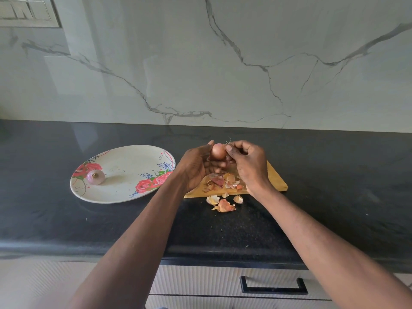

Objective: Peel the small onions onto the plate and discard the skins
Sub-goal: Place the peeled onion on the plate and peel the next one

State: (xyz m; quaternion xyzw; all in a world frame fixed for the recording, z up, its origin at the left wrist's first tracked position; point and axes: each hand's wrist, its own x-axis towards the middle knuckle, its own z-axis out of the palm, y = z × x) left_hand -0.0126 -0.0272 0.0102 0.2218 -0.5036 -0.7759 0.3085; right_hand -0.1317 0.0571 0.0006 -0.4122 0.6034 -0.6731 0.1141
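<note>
My left hand holds a small brown-skinned onion above the wooden cutting board. My right hand pinches the onion's rooty top end with thumb and fingertips. Loose onion skins lie on the board under my hands, and more onion skins lie on the black counter just in front of it. To the left stands a white flowered plate with one peeled purple onion at its left side.
The black stone counter runs the full width, with a marble wall behind it. A drawer with a black handle sits below the counter's front edge.
</note>
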